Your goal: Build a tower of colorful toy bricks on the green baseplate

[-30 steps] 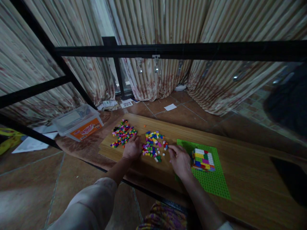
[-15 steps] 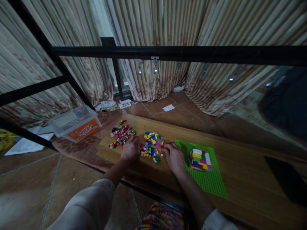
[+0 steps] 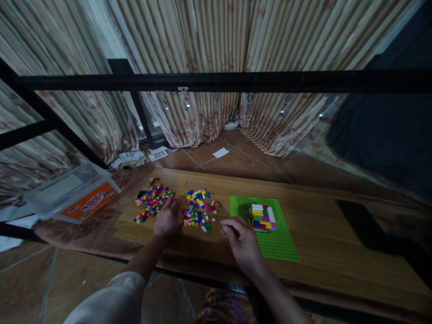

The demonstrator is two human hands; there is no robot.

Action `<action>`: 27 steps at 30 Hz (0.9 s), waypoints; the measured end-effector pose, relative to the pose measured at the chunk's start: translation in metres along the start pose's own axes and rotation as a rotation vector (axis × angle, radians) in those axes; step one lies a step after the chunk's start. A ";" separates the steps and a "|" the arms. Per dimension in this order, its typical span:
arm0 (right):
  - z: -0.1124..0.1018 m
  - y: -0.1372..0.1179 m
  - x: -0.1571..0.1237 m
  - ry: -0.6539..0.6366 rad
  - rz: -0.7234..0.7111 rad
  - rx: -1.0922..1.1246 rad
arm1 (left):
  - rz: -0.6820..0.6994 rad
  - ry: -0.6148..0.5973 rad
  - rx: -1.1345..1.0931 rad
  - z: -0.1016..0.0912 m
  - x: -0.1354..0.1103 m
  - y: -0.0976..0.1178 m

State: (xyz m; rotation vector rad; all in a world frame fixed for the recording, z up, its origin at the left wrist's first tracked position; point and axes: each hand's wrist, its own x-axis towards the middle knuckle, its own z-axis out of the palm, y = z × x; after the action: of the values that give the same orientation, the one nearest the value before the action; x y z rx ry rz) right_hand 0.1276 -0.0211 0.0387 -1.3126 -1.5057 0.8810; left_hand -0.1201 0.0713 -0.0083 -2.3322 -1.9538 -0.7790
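My left hand [image 3: 168, 218] rests on the board at the right edge of a mixed pile of small toy bricks [image 3: 157, 198]. Its fingers are curled; whatever they hold is hidden. My right hand [image 3: 243, 240] hovers in front of the green baseplate's [image 3: 281, 240] left edge, thumb and fingers pinched together. Anything in that pinch is too small or hidden to make out. Between the hands lies a second, looser group of bricks [image 3: 197, 209]. A multicoloured block built of bricks [image 3: 263, 218], with white rows on top, stands on the baseplate.
A clear plastic box [image 3: 72, 191] with an orange label stands left of the wooden board [image 3: 317, 220]. One orange brick [image 3: 184, 183] lies alone near the far edge. A dark flat object [image 3: 364, 225] is at the right. A black metal bar [image 3: 216, 82] crosses beyond the board.
The view has shifted right. My right hand has drawn back from the loose bricks, nearer to me, its fingers still pinched. My left hand stays beside the left pile.
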 end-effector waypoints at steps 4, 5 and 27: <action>-0.018 -0.007 -0.015 0.002 0.021 -0.084 | 0.011 0.001 0.031 -0.001 0.001 0.000; -0.023 -0.008 -0.019 0.008 0.025 -0.106 | 0.013 0.005 0.031 -0.001 0.001 0.000; -0.119 0.026 0.010 0.328 0.064 -0.279 | 0.030 0.012 0.060 0.001 0.001 -0.005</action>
State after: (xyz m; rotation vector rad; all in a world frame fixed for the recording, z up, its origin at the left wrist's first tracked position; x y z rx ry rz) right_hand 0.2483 -0.0127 0.0542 -1.6275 -1.3635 0.4739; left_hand -0.1245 0.0741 -0.0103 -2.3122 -1.9055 -0.7206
